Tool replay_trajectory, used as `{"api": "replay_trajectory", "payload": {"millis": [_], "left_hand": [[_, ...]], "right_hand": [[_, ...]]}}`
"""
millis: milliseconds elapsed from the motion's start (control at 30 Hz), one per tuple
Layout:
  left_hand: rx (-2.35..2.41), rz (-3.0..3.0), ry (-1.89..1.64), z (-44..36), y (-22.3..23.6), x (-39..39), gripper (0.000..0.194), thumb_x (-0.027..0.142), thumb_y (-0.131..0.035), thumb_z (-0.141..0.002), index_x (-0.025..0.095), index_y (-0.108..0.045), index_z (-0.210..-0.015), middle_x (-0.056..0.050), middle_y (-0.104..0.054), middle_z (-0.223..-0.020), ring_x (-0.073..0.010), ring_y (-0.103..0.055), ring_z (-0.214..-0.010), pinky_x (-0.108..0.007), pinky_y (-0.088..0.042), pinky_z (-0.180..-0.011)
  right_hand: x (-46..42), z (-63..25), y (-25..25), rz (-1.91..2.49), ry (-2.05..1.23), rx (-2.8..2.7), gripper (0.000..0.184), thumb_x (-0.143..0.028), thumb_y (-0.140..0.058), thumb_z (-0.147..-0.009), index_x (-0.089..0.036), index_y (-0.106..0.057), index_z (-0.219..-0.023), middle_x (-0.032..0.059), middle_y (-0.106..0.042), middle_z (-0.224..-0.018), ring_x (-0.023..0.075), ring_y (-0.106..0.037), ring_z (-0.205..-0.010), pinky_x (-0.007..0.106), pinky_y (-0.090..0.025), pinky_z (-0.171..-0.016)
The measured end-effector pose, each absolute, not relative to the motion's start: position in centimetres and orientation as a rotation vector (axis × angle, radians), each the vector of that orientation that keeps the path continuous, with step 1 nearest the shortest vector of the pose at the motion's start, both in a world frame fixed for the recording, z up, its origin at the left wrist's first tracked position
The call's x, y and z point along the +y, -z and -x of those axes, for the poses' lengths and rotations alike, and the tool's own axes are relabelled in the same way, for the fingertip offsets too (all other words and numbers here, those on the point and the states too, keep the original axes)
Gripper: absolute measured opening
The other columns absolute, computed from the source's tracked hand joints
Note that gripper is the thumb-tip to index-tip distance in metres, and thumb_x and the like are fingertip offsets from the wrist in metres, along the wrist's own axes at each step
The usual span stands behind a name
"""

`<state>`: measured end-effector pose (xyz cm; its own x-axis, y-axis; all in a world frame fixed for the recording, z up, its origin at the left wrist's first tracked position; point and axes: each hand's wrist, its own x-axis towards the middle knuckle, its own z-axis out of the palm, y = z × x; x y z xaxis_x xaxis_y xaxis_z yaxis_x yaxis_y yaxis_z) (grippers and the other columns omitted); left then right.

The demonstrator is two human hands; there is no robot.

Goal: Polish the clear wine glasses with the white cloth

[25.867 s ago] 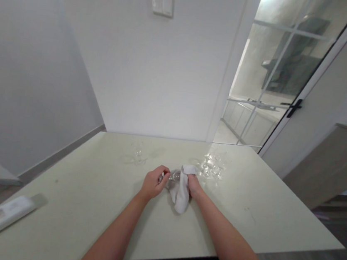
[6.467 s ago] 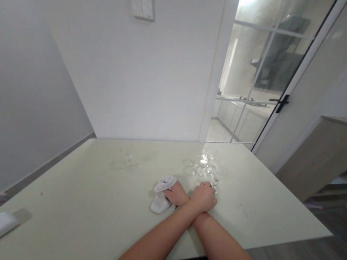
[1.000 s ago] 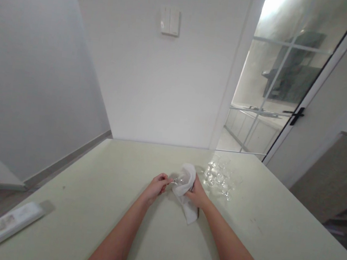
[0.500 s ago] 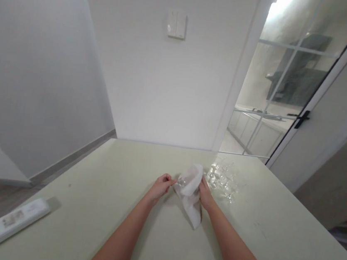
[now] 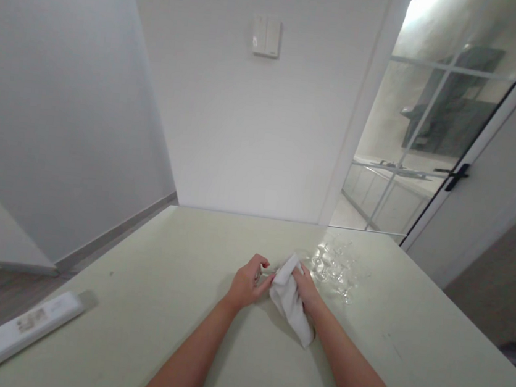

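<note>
Both hands (image 5: 246, 282) (image 5: 308, 291), cloth (image 5: 291, 303), perhaps glass (image 5: 267, 272) — inside table (image 5: 159, 281) edges

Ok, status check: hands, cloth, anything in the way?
Left hand gripping a clear glass. Right hand holding white cloth around its far end. Clustered clear glassware close by, possibly in the way.

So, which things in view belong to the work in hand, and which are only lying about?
Part of the work:
cloth, in the right grip
clear glass, in the left grip
other glasses, probably

Probably just lying about:
long white bar
</note>
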<state>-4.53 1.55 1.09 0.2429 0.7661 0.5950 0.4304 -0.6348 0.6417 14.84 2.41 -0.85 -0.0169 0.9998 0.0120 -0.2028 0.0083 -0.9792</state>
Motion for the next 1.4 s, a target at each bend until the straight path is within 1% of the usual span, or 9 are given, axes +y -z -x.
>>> {"api": "replay_trajectory", "payload": {"millis": [100, 367, 533, 667, 767, 900, 1033, 1233, 1400], "left_hand": [[1.029, -2.331, -1.400, 4.6, -1.3, 0.9, 0.016, 0.032, -0.056, -0.087, 0.021, -0.054, -0.099, -0.005, -0.059, -0.093, -0.0163, -0.055, -0.080, -0.028, -0.044, -0.074], [1.096, -1.944, -1.329, 4.2, -1.9, 0.9, 0.023, 0.043, -0.054, -0.088, 0.021, -0.061, -0.084, -0.004, -0.059, -0.080, -0.0175, -0.055, -0.075, -0.027, -0.043, -0.073], [1.224, -1.388, -1.234, 3.8, -0.2, 3.2, 0.041, 0.057, -0.044, -0.088, 0.019, -0.055, -0.076, -0.001, -0.057, -0.066, -0.0128, -0.046, -0.052, -0.023, -0.034, -0.049], [1.209, -1.265, -1.076, 4.1, 0.4, 3.7, 0.045, 0.061, -0.042, -0.088, 0.018, -0.054, -0.083, 0.000, -0.059, -0.069, -0.0072, -0.033, -0.036, -0.023, -0.022, -0.040], [1.148, -1.419, -1.196, 4.3, -0.2, 3.1, 0.040, 0.058, -0.045, -0.089, 0.019, -0.055, -0.089, 0.000, -0.059, -0.076, -0.0080, -0.041, -0.044, -0.022, -0.031, -0.044], [1.128, -1.821, -1.394, 4.4, -1.2, 1.7, 0.032, 0.044, -0.057, -0.086, 0.021, -0.056, -0.108, -0.003, -0.060, -0.095, -0.0123, -0.052, -0.066, -0.025, -0.044, -0.066], [1.140, -1.993, -1.409, 4.2, -1.5, 0.8, 0.025, 0.038, -0.059, -0.082, 0.022, -0.058, -0.101, -0.008, -0.058, -0.105, -0.0163, -0.054, -0.080, -0.028, -0.044, -0.078], [1.184, -1.764, -1.350, 3.8, -1.6, 0.6, 0.021, 0.041, -0.059, -0.083, 0.022, -0.056, -0.090, 0.003, -0.048, -0.067, -0.0132, -0.042, -0.059, -0.024, -0.035, -0.062], [1.173, -1.617, -1.336, 3.6, -1.3, 1.6, 0.025, 0.045, -0.061, -0.081, 0.021, -0.055, -0.087, 0.005, -0.046, -0.063, -0.0117, -0.041, -0.055, -0.023, -0.032, -0.056]], "right_hand": [[2.1, -14.8, 0.4, 1.077, -1.426, -1.005, 0.039, -0.057, -0.066, -0.078, -0.021, -0.067, -0.093, 0.0036, -0.072, -0.080, 0.0194, -0.065, -0.071, 0.030, -0.050, -0.068], [2.0, -15.0, -0.2, 1.083, -1.425, -1.063, 0.037, -0.057, -0.064, -0.078, -0.021, -0.067, -0.087, 0.0039, -0.072, -0.078, 0.0209, -0.065, -0.073, 0.032, -0.050, -0.069], [1.8, -15.0, -0.2, 1.017, -0.963, -1.464, 0.040, -0.032, -0.076, -0.068, -0.022, -0.063, -0.105, 0.0019, -0.068, -0.099, 0.0220, -0.061, -0.093, 0.034, -0.047, -0.087], [1.8, -14.9, -0.1, 0.933, -0.854, -1.592, 0.047, -0.025, -0.075, -0.065, -0.021, -0.062, -0.110, 0.0024, -0.065, -0.107, 0.0225, -0.059, -0.100, 0.035, -0.045, -0.093], [2.0, -14.9, 0.1, 0.975, -0.952, -1.455, 0.043, -0.027, -0.075, -0.067, -0.021, -0.062, -0.107, 0.0009, -0.067, -0.099, 0.0214, -0.061, -0.094, 0.033, -0.047, -0.088], [1.9, -14.8, -0.1, 1.012, -1.260, -1.122, 0.041, -0.042, -0.072, -0.072, -0.024, -0.062, -0.108, -0.0001, -0.071, -0.089, 0.0199, -0.064, -0.079, 0.031, -0.050, -0.075], [1.6, -14.6, -0.4, 1.014, -1.351, -1.048, 0.040, -0.056, -0.067, -0.074, -0.019, -0.067, -0.088, 0.0038, -0.072, -0.080, 0.0205, -0.065, -0.073, 0.030, -0.050, -0.068], [2.0, -14.7, 0.1, 1.009, -1.347, -1.019, 0.039, -0.053, -0.071, -0.071, -0.023, -0.066, -0.094, 0.0021, -0.073, -0.083, 0.0197, -0.065, -0.072, 0.029, -0.049, -0.066], [2.2, -14.9, 0.6, 1.008, -1.319, -1.062, 0.044, -0.046, -0.074, -0.070, -0.024, -0.061, -0.106, 0.0022, -0.072, -0.092, 0.0206, -0.066, -0.079, 0.031, -0.052, -0.071]]}}
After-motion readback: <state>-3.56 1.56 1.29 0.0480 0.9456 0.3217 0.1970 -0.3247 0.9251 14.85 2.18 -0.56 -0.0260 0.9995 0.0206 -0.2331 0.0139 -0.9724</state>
